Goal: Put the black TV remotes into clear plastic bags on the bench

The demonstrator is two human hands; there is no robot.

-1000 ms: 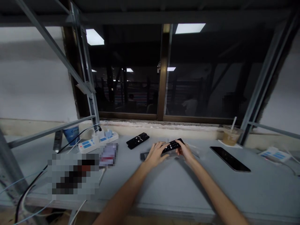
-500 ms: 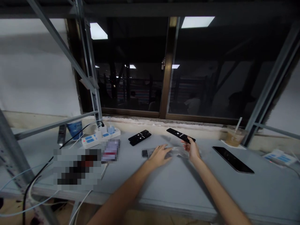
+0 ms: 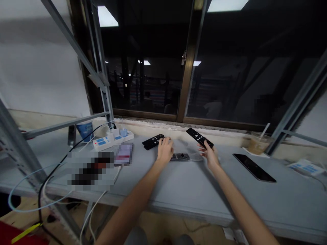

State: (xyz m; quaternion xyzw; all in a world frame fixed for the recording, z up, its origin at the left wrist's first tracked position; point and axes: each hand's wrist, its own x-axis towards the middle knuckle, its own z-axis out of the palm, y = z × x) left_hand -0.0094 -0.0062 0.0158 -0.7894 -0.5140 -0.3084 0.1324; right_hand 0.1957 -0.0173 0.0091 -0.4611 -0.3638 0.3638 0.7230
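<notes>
We find the right hand (image 3: 211, 157) raised above the pale grey, flat-topped counter (image 3: 184, 183), its grip pinching the near end of a slim black plastic remote control with pale round buttons (image 3: 198, 136); this remote is tilted, its far end pointing up and to the left, towards the dark window with the brown metal frame (image 3: 190, 61). We note the left hand (image 3: 165, 151) with fingers bent at the right end of a pair of black button-covered remotes (image 3: 152, 141), which lie overlapping on the counter; we cannot tell whether its grip is spread or pressed on them. Between the hands, a dark oblong remote under clear plastic film (image 3: 180, 157) lies flat on the counter, its left end just beside the left hand. To the left of the pair, we record a long white power strip with blue socket panels (image 3: 102, 142), with plugs seated in it, and a blue patterned cup (image 3: 86, 132) behind. At the right, we observe a black glass-fronted smartphone (image 3: 254, 167) lying flat and, beyond it, a clear plastic cup of light brown drink (image 3: 257, 144) with a straw.
</notes>
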